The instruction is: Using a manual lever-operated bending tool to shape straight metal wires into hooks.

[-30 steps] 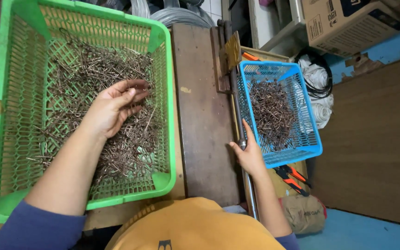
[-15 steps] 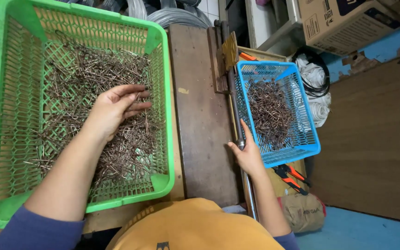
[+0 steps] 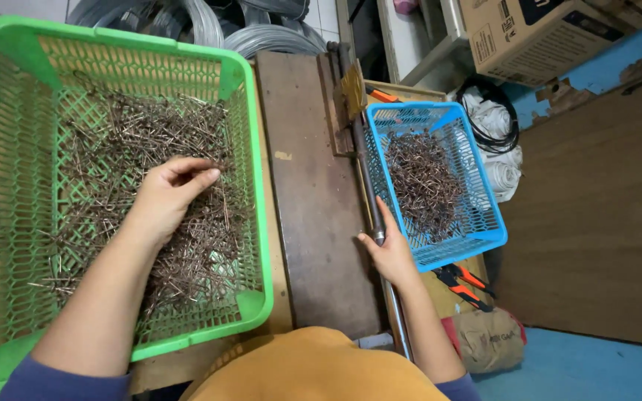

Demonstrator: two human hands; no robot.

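Picking stage, by the look of it: left hand point(image 3: 166, 199) down in the large green basket point(image 3: 255, 186), fingers curled narrow into the heap of bent brown wire pieces point(image 3: 143, 186), thumb and forefinger pinched close, though whether a piece is actually caught cannot be told among the tangle. Right hand point(image 3: 391, 252) wrapped around the long metal bar point(image 3: 371, 212) just beside the near left corner of the small blue basket point(image 3: 495, 238), palm closed on the rod. More wire pieces point(image 3: 421, 182) heaped in that blue basket, to the right.

Next move, judged from here: a single piece teased free of the snarl, calling for a fine pinch and a straight lift so neighbours do not drag along.

Green walls close on the right of the left hand, open room toward the far left. Dark wooden board point(image 3: 313, 223) bare between the baskets. Orange-handled pliers point(image 3: 464, 284) near, just under the blue rim; coiled wire point(image 3: 209, 22) far beyond.
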